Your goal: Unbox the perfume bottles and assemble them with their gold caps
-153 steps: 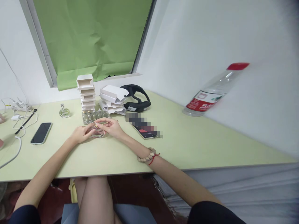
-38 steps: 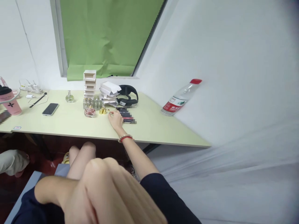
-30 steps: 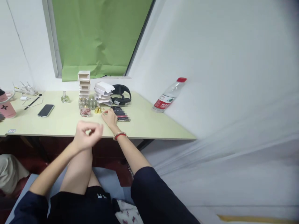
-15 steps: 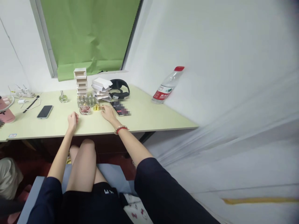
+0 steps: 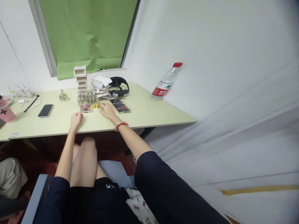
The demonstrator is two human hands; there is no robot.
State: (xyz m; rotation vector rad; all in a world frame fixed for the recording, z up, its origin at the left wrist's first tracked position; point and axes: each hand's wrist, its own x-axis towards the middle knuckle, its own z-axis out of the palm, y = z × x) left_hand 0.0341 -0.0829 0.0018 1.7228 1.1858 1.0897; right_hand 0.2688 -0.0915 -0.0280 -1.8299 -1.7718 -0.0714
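My left hand [image 5: 76,120] rests on the table with its fingers curled closed; whatever may be inside them is hidden. Just beyond it stands a small glass bottle with pink contents [image 5: 85,108], close to my knuckles. My right hand [image 5: 106,111] lies palm down with fingers stretched out, their tips at a small group of shiny gold caps [image 5: 95,105]. Behind these, several small clear glass bottles [image 5: 88,99] stand in a row. A phone with a lit screen [image 5: 119,106] lies right beside my right hand.
White open boxes [image 5: 80,71] are stacked at the back, with more white cartons [image 5: 101,82] and a black headset [image 5: 119,87] alongside. A greenish perfume bottle [image 5: 63,96], another phone [image 5: 46,110] and a pink cup [image 5: 7,114] stand left. A water bottle [image 5: 164,85] is at the right wall.
My left hand has shifted right, nearer the pink bottle. The fingers of my right hand now lie flatter by the gold caps, which show slightly farther left. The view has tilted a little.
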